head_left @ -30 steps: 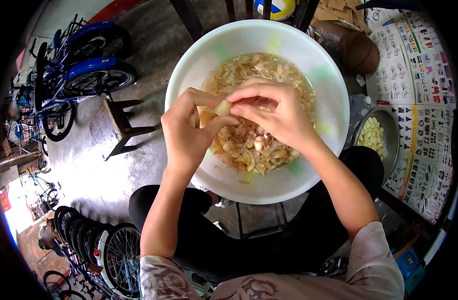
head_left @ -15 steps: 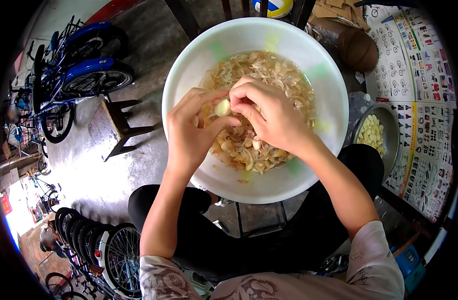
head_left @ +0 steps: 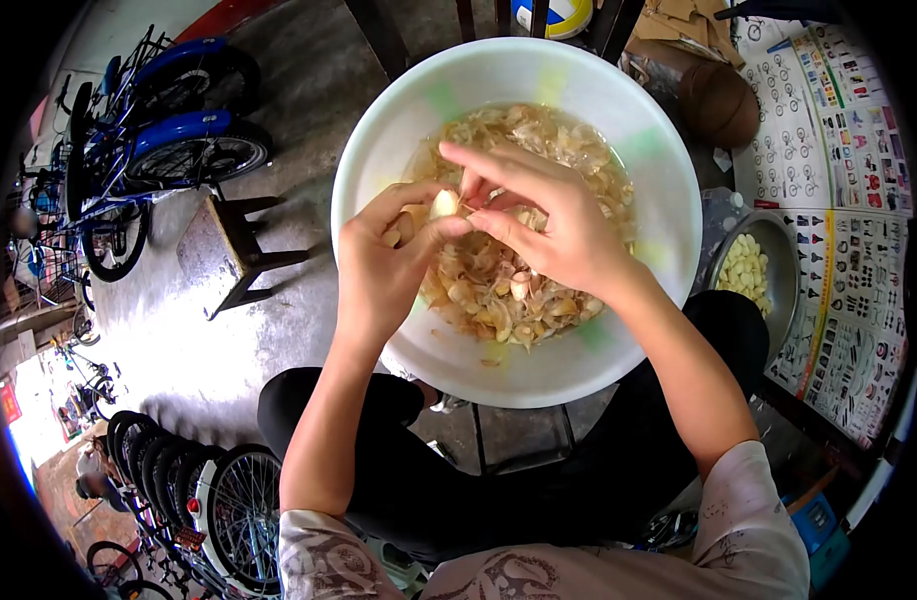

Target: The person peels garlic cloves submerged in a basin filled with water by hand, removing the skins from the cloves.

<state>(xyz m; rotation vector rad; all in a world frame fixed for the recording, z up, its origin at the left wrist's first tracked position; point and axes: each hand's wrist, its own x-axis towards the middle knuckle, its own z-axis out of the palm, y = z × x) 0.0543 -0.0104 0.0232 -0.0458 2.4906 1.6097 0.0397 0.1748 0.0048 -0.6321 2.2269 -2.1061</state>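
Observation:
My left hand (head_left: 384, 250) pinches a pale garlic clove (head_left: 445, 204) between thumb and fingertips, with more cloves partly visible inside its curled fingers. Right beside it, my right hand (head_left: 564, 220) has its index finger stretched out over the clove. Its thumb and another finger close at the clove's side on what looks like a thin bit of garlic skin. Both hands are above a large white basin (head_left: 669, 235), where loose garlic skins (head_left: 509, 315) and cloves lie in water. The basin rests between my knees.
A metal bowl (head_left: 787, 290) of peeled garlic cloves (head_left: 744, 268) stands at the right, beside a printed sheet (head_left: 849, 280). A small stool (head_left: 229, 250) and blue bicycles (head_left: 184, 140) are on the left. Several tyres (head_left: 159, 455) line the lower left. Balls and cardboard sit behind the basin.
My right index finger has lifted and straightened away from the clove. The clove has turned more upright in my left hand. The basin appears slightly farther right.

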